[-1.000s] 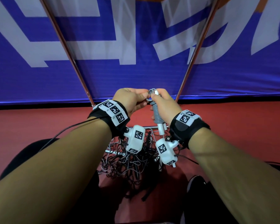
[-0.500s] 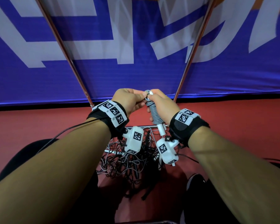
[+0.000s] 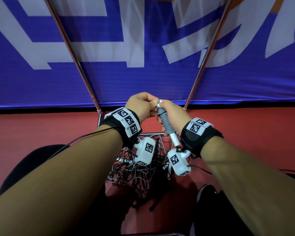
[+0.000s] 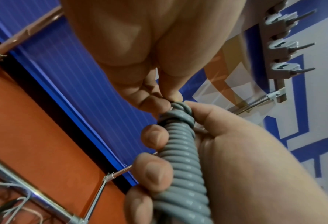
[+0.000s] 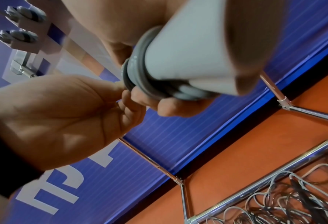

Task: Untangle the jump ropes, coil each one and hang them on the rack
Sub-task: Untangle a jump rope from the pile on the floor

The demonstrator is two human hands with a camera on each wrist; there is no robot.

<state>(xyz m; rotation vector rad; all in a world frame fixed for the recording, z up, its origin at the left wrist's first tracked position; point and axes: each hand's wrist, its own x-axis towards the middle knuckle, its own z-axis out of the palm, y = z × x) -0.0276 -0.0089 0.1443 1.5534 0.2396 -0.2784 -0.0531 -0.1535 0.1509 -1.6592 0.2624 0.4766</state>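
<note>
A grey jump rope [image 3: 166,122] is wound in tight turns round its white handles [image 3: 174,139]. My right hand [image 3: 173,113] grips this bundle upright, with its fingers [image 4: 153,169] curled over the turns. My left hand [image 3: 150,106] pinches the rope's end at the top of the coil [image 4: 180,109] between thumb and fingertips. In the right wrist view the white handle [image 5: 188,50] fills the top and the left hand [image 5: 126,94] reaches the grey turns [image 5: 140,65]. A tangle of thin ropes [image 3: 136,171] lies on the floor below my wrists.
Two chrome rack uprights [image 3: 71,53] [image 3: 209,53] rise in front of a blue banner. The rack's hooks [image 4: 281,45] [image 5: 21,36] stand above. Its chrome base bar [image 5: 274,169] crosses the red floor beside the tangle [image 5: 274,204]. A black shoe [image 3: 206,193] sits lower right.
Both hands and the coiled rope have sunk slightly in the view. The grips look the same.
</note>
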